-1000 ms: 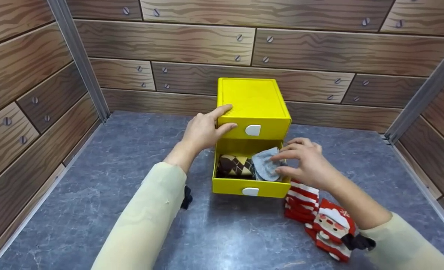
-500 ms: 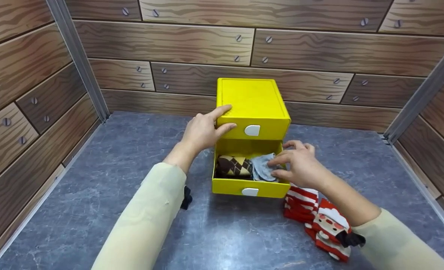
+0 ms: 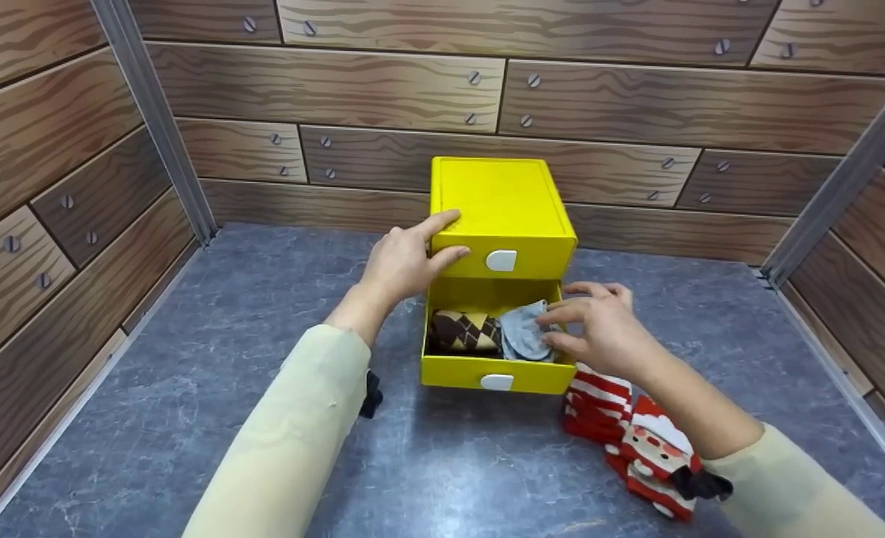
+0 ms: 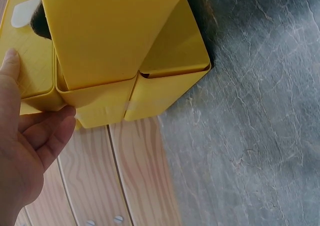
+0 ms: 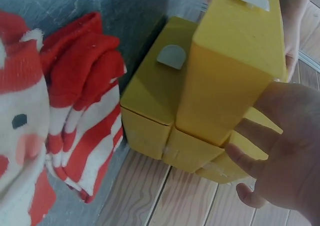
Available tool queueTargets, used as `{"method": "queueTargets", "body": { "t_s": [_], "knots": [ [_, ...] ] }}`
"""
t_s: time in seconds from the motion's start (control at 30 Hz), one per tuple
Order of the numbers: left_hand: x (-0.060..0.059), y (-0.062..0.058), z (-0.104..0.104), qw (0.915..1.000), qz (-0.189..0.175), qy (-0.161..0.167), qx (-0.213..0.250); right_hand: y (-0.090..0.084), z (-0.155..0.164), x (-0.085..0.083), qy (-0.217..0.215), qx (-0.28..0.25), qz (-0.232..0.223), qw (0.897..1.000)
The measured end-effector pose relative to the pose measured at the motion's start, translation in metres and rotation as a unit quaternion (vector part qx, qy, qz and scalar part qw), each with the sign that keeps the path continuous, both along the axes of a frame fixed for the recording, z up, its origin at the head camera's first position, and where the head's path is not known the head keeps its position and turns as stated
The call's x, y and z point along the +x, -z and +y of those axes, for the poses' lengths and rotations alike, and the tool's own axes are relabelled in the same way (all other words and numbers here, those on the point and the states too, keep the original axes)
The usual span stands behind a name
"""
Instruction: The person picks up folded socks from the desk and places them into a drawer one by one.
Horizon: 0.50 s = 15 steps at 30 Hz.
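Observation:
A yellow drawer cabinet (image 3: pixel 498 194) stands mid-table with its middle drawer (image 3: pixel 450 371) pulled out. My left hand (image 3: pixel 401 261) holds its upper left front corner, the thumb on the top drawer's front; the left wrist view shows the fingers (image 4: pixel 52 131) curled at the side wall. Inside the pulled-out drawer lie a brown-and-yellow argyle sock (image 3: pixel 469 331) and, right of it, a folded light-grey sock (image 3: pixel 521 332). My right hand (image 3: pixel 607 329) reaches over the drawer's right wall, thumb and index spread apart and touching the grey sock. Its other fingers (image 5: pixel 257 136) stay outside the drawer.
Red-and-white striped socks (image 3: pixel 598 400) and a red sock with a Santa face (image 3: pixel 655 448) lie right of the drawer, below my right forearm. Dark pieces show beside both cuffs, their kind unclear. Wood-patterned walls (image 3: pixel 383 90) enclose the table.
The grey sock, raised and leaning at first, now lies lower and further into the drawer. My right hand has shifted slightly with it. My left hand stays on the cabinet corner.

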<state>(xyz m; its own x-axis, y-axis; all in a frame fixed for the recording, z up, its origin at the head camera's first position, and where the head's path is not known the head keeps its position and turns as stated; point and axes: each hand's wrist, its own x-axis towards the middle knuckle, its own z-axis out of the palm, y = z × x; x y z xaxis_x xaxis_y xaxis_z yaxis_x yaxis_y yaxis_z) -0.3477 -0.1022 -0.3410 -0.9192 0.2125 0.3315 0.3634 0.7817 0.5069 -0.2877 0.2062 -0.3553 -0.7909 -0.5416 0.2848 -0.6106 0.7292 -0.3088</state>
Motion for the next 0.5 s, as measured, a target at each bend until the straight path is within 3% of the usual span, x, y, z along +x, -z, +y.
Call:
{"method": "queueTargets", "body": {
  "t_s": [0.3,0.5],
  "knots": [
    [0.000,0.001,0.000,0.9999,0.011,0.005,0.000,-0.016,0.012,0.022,0.030,-0.085,0.002,0.996],
    [-0.001,0.001,0.000,0.9999,0.010,0.007,0.002,-0.022,0.016,0.049,0.046,-0.172,-0.033,0.984]
  ]
}}
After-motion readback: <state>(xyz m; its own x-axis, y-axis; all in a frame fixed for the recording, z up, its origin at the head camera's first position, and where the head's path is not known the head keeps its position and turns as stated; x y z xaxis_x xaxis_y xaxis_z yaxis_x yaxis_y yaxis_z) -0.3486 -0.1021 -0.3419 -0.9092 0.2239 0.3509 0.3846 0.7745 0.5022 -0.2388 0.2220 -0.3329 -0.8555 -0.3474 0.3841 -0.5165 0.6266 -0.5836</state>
